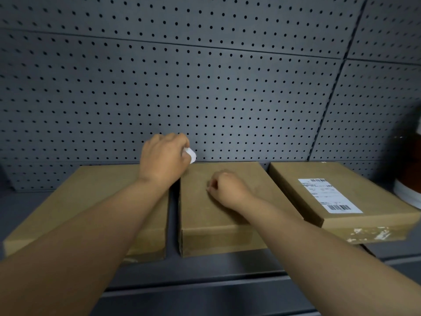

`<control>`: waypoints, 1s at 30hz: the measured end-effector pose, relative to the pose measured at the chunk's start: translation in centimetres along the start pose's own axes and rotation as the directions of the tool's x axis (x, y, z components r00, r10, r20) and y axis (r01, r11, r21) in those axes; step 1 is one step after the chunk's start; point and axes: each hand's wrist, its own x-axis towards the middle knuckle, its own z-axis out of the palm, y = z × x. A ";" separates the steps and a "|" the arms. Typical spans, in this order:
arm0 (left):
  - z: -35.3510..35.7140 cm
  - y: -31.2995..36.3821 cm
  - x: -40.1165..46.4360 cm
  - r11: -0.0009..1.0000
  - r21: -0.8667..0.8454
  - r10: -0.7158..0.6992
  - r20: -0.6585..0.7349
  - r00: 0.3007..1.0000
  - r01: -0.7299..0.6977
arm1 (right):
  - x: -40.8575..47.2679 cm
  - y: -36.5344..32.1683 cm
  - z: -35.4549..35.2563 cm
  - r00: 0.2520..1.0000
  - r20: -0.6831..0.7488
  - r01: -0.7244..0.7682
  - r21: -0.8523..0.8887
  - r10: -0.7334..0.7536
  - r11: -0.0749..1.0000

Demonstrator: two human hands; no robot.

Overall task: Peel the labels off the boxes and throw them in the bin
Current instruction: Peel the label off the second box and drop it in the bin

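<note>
Three flat brown cardboard boxes lie side by side on a dark shelf. The left box (98,197) and the middle box (205,213) show bare tops. The right box (355,201) carries a white shipping label (329,195) with barcodes. My left hand (163,158) hovers over the gap between the left and middle boxes, closed around a crumpled white label (191,155) that sticks out of the fist. My right hand (227,188) rests as a loose fist on top of the middle box, with nothing visible in it.
A grey pegboard wall (205,76) rises right behind the boxes. A dark brown and white object (410,174) stands at the far right edge, partly cut off. The shelf's front edge (205,286) runs below the boxes. No bin is in view.
</note>
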 end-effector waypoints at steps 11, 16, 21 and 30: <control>0.6 -1.2 -0.6 0.958 0.245 0.146 0.020 0.989 -0.146 | 0.6 2.1 -0.5 0.993 -0.094 -0.079 -0.075 0.071 0.994; 0.7 -1.2 -0.6 0.953 0.261 0.152 0.030 0.988 -0.154 | -1.3 -0.8 0.9 0.978 -0.068 0.197 0.023 -0.196 0.980; 0.8 -1.4 -0.8 0.957 0.253 0.135 0.049 0.990 -0.143 | -1.5 2.1 -0.8 0.994 -0.054 0.088 -0.036 -0.090 0.995; 1.6 -0.8 -1.2 0.964 0.225 0.132 0.065 0.989 -0.143 | -0.1 -1.7 1.3 0.974 -0.069 0.218 0.001 -0.217 0.976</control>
